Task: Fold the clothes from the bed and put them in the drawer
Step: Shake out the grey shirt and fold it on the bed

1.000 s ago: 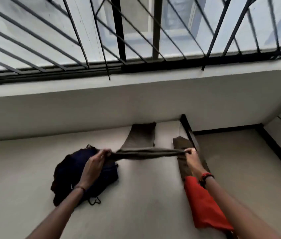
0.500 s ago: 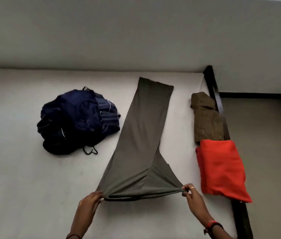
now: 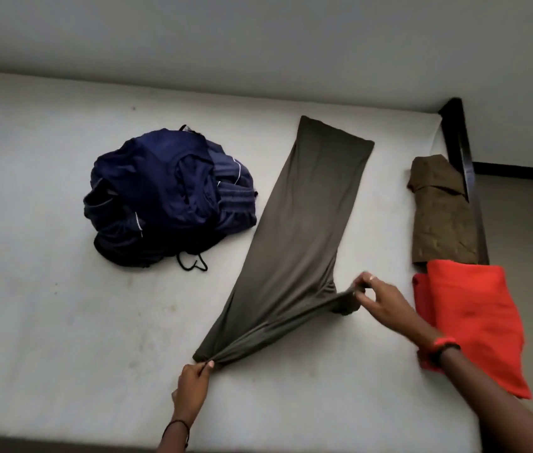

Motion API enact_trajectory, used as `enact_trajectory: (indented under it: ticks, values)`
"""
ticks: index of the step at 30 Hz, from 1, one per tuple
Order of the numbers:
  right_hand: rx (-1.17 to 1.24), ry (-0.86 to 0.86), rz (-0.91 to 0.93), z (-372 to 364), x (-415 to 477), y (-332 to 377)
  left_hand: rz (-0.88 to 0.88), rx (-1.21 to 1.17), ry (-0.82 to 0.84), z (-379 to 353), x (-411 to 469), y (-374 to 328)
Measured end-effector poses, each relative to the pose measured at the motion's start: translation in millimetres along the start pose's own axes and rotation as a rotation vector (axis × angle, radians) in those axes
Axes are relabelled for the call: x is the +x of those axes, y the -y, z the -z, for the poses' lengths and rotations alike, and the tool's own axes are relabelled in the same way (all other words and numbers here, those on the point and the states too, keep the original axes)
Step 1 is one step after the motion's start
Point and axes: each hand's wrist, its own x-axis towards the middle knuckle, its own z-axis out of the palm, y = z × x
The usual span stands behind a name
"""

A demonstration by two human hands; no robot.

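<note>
Olive-grey garment lies long on the bed, its near corners pinched by left hand and right hand.

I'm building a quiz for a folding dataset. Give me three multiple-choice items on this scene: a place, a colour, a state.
1. Where is the navy pile? A) left of the olive garment B) on the floor C) in a drawer
2. What colour is the folded garment beside the right hand? A) white B) orange-red C) navy
3. What is the left hand doing? A) lying flat B) hanging idle C) pinching the olive garment's corner
Answers: 1 A, it lies to that garment's left; 2 B, the fold by that wrist is orange-red; 3 C, fingers pinch the bunched corner.
</note>
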Motion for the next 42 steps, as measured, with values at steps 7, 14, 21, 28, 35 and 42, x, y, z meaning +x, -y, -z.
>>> enact_trajectory:
  ticks: [7, 14, 21, 28, 35, 42]
  values:
    - [-0.278, 0.16, 0.133, 3, 116, 53, 0.079, -0.184, -0.022, 12, -2, -10]
    - [-0.379, 0.209, 0.108, -25, 198, 85, 0.031, -0.137, -0.093, 16, -15, -21]
    - [-0.47, 0.086, 0.066, -76, 237, 96, -0.186, 0.096, -0.222, 11, -6, -16]
    - [-0.391, -0.121, 0.339, -137, 139, 88, -0.456, 0.416, -0.308, 23, 8, -30]
    - [-0.536, 0.14, 0.487, -215, 7, 62, -0.223, 0.258, 0.198, 47, 34, -60]
    - [-0.576, 0.205, 0.356, -253, -10, 91, -0.205, 0.08, 0.427, 64, 30, -65]
